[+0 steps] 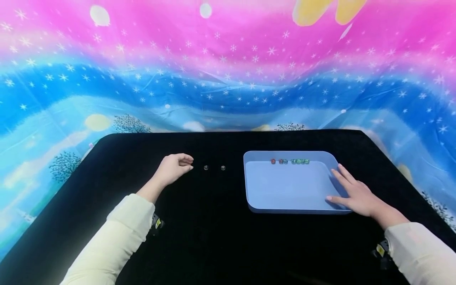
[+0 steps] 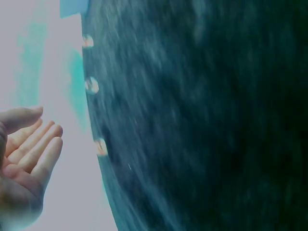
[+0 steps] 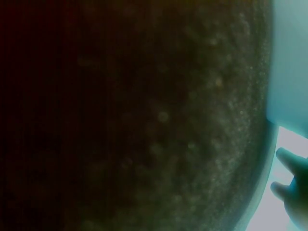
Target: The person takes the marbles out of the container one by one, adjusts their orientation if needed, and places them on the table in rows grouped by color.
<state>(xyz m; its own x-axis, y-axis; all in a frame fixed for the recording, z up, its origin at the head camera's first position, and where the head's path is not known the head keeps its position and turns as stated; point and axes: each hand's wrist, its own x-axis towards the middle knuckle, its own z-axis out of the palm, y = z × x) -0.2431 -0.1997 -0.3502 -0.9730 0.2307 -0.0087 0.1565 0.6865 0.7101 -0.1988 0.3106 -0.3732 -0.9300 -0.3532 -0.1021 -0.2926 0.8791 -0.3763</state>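
My left hand (image 1: pixel 174 169) is held over the black cloth, fingers loosely bent and nothing between fingers and thumb. Just right of its fingertips lie two small clear glass marbles, the nearer marble (image 1: pixel 206 168) and a farther marble (image 1: pixel 223 168). The left wrist view shows a third marble (image 2: pixel 101 147) closest to the palm, hidden by the hand in the head view. My right hand (image 1: pixel 358 196) rests at the right rim of a light blue tray (image 1: pixel 285 209), its fingers spread. Inside the tray, several red and green marbles (image 1: pixel 298 161) line the far side.
A black cloth (image 1: pixel 203 237) covers the table. Behind it hangs a pink and blue printed backdrop (image 1: pixel 213 71) with snowflakes and trees. Small wrist cameras sit under the left sleeve (image 1: pixel 124 229) and the right sleeve (image 1: pixel 420 245).
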